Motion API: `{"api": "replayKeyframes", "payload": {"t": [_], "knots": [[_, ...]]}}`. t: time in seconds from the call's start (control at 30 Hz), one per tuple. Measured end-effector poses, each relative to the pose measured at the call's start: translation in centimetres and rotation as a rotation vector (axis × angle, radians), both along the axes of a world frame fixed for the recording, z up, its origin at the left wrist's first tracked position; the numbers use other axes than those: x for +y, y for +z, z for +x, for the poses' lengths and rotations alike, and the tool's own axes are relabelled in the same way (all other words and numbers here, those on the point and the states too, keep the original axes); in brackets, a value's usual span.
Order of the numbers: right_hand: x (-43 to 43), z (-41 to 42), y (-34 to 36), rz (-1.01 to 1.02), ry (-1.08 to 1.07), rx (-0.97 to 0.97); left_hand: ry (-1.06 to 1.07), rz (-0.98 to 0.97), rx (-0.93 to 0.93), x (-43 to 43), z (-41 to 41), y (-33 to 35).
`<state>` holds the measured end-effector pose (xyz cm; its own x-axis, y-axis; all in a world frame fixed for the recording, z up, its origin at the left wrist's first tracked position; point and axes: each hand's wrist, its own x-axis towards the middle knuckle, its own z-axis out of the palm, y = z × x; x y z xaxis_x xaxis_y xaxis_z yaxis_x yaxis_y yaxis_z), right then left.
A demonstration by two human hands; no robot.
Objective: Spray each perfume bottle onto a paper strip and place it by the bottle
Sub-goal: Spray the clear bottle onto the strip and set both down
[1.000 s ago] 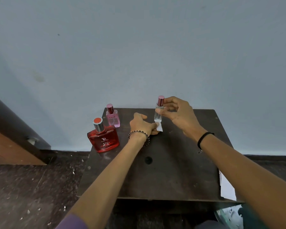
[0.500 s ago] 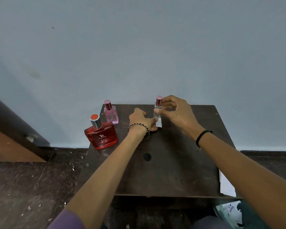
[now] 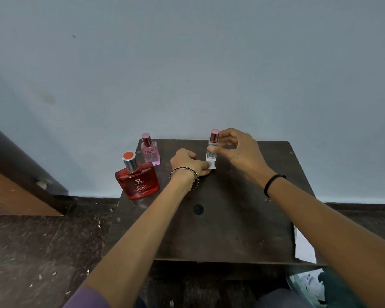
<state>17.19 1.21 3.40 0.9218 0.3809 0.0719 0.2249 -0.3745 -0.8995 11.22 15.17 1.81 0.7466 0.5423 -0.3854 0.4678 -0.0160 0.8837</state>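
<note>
A slim clear perfume bottle [image 3: 212,150] with a dark pink cap stands near the far edge of the dark wooden table [image 3: 231,218]. My right hand [image 3: 238,150] grips it between thumb and fingers. A small white paper strip [image 3: 212,164] lies at the bottle's foot, and my left hand [image 3: 189,163] pinches its near end against the table. At the far left stand a pink bottle [image 3: 150,152] and, nearer, a wide red bottle [image 3: 138,181] with a silver collar and red cap.
A pale blue wall rises right behind the table. White paper [image 3: 305,247] pokes out past the table's right edge. A brown wooden door [image 3: 13,192] stands at the left, and the dark floor [image 3: 42,252] is speckled with debris.
The clear bottle has come down slightly toward the table with my right hand still on it. My left hand stays on the paper strip.
</note>
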Motion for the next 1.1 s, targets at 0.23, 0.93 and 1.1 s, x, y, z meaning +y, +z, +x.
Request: {"api": "replayKeyframes", "payload": {"t": [0.23,0.93,1.1], "knots": [[0.4,-0.5,0.1,0.015,0.011,0.007,-0.024,0.016,0.009,-0.1,-0.1,0.4],[-9.3,-9.3,0.5,-0.249,-0.054,0.021,-0.129,-0.041,-0.113,-7.3,-8.2,1.4],[-15.1,-12.2,1.2,-0.327,-0.104,-0.072,-0.432,0.176,-0.180,-11.3,-9.9,0.8]]}}
